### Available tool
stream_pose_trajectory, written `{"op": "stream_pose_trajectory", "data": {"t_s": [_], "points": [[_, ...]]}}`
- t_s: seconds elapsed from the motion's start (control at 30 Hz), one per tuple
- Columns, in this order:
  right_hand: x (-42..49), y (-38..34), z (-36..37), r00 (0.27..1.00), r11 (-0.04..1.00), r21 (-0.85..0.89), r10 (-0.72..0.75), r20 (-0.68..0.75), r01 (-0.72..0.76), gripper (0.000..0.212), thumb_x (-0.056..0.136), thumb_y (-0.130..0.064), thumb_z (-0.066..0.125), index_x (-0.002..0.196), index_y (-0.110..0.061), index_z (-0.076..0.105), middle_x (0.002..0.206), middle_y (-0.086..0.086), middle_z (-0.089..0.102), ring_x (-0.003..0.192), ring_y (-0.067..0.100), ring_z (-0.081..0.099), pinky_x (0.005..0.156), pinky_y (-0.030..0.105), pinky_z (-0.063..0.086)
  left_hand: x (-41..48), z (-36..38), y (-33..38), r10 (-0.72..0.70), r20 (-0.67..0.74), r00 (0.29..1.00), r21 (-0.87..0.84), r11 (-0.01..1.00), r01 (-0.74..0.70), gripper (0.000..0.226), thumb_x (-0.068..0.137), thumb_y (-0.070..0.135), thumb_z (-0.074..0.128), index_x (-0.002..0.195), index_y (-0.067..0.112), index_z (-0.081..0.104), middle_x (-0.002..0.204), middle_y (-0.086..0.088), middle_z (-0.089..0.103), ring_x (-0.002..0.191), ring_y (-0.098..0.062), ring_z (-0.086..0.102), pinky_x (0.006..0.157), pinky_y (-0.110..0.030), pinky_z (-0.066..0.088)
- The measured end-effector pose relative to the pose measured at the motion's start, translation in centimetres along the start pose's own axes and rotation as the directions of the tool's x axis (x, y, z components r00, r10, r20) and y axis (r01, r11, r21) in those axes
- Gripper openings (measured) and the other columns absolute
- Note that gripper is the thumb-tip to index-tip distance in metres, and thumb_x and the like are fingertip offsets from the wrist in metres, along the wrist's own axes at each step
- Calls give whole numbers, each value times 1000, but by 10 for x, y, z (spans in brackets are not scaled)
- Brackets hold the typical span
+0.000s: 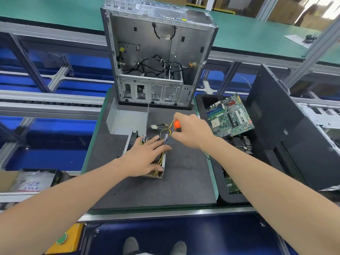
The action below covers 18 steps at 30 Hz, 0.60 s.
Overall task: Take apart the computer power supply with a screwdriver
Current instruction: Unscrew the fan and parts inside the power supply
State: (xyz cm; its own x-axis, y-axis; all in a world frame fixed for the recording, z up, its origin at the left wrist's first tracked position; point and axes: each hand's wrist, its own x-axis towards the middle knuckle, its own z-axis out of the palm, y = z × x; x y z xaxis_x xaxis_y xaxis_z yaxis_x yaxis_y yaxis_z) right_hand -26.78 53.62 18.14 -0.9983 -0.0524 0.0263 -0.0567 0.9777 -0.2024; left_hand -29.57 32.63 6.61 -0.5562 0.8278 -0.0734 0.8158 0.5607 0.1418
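While left hand [145, 159] presses power supply [159, 174], right hand [191, 133] grips screwdriver [177, 124] — orange-handled.

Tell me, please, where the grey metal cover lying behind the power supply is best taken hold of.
Pinch the grey metal cover by its upright right wall, coming down from above. It seems to lie flat on the mat, leaving no gap under the base, while that thin wall stands free with open space beside it.
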Motion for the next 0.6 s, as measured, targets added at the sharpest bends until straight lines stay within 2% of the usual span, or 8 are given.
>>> {"op": "stream_pose_trajectory", "data": {"t_s": [0.13,0.3,0.4,0.47,0.53,0.6], "points": [[-3,1,-3,998,1000,-7,19,-65,-19,25,84,-42,62,94,-29,43,82,0,60,76,28,49,64,35,36,13,-4,2,-37,-16,999,-57,998,36,71,96,66,54,154,41,23,171,10,18,161,-18,5,122,-60,13],[-7,-3,-9,990,997,61,57,-130,-50,23,80,-40,63,95,-28,51,76,0,61,74,30,52,63,34,36,21,-7,-3,-32,-34,999,42,999,33,76,98,70,40,161,38,13,170,4,24,159,-20,17,124,-56,11],[-9,-8,-15,988,983,182,65,-139,-39,21,78,-39,65,89,-27,51,74,-1,64,76,29,57,62,36,45,18,-13,-11,35,-101,994,128,992,-22,71,100,65,28,164,39,13,162,1,38,149,-21,34,122,-55,20],[-11,-13,-17,985,959,281,74,-157,-27,18,76,-35,67,84,-24,55,69,-3,64,73,25,58,62,35,49,16,-18,-14,41,-123,992,158,987,-21,64,102,63,23,162,44,13,159,1,42,144,-21,39,119,-55,24],[-13,-19,-19,979,939,344,79,-190,-9,16,74,-32,69,80,-23,58,65,-4,63,69,20,58,60,32,47,14,-20,-12,16,-130,991,166,986,6,59,103,63,24,158,47,13,159,0,42,145,-22,39,120,-55,25],[-15,-27,-18,974,924,381,61,-217,27,17,73,-32,70,77,-22,58,62,-5,61,66,18,57,59,31,45,13,-20,-7,13,-177,984,163,987,16,51,100,61,34,147,44,26,155,-2,47,143,-24,43,120,-56,28]]}}
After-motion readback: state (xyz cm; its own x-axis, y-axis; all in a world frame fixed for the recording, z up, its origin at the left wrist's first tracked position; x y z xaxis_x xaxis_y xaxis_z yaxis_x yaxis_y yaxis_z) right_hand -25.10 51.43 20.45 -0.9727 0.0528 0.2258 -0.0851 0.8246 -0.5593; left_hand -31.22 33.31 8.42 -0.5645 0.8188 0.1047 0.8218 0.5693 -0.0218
